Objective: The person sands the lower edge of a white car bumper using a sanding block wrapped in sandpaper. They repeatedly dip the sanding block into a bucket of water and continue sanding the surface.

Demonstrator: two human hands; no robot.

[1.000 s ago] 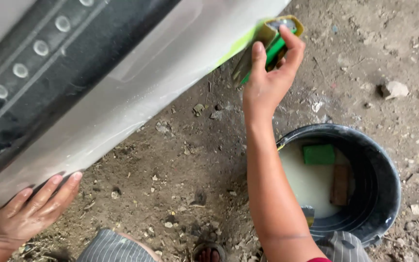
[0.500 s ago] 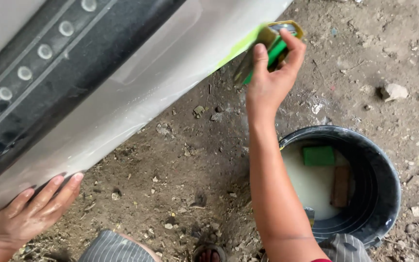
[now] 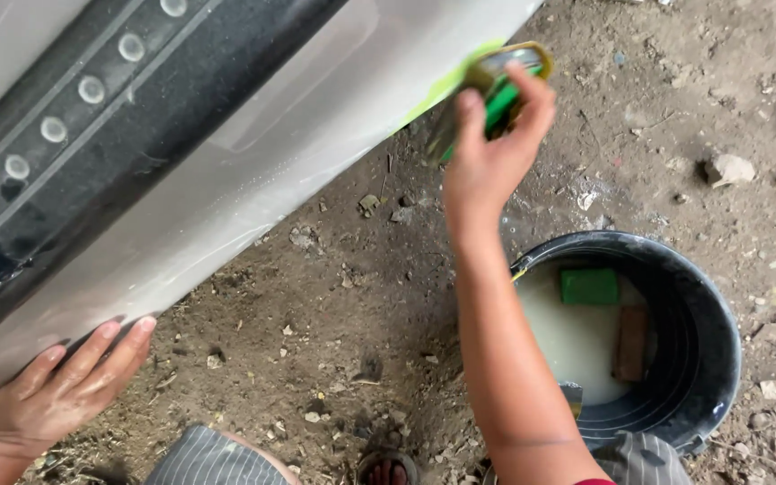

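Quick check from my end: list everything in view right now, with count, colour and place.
Vehicle panel: one, silver-white, upper left, running diagonally.
Black trim strip: one, black with round studs, along the panel.
Scrub pad: one, green with a yellowish edge, top centre, pressed at the panel's lower edge.
Bucket: one, black, lower right, holding milky water.
Green block: one, green, floating in the bucket.
Brown block: one, brown, in the bucket, right of centre.
Stone: one, pale, on the dirt at right.
Ground: bare brown dirt with debris.
Left hand: flat on the panel, lower left.
Right hand: fingers gripping the scrub pad.
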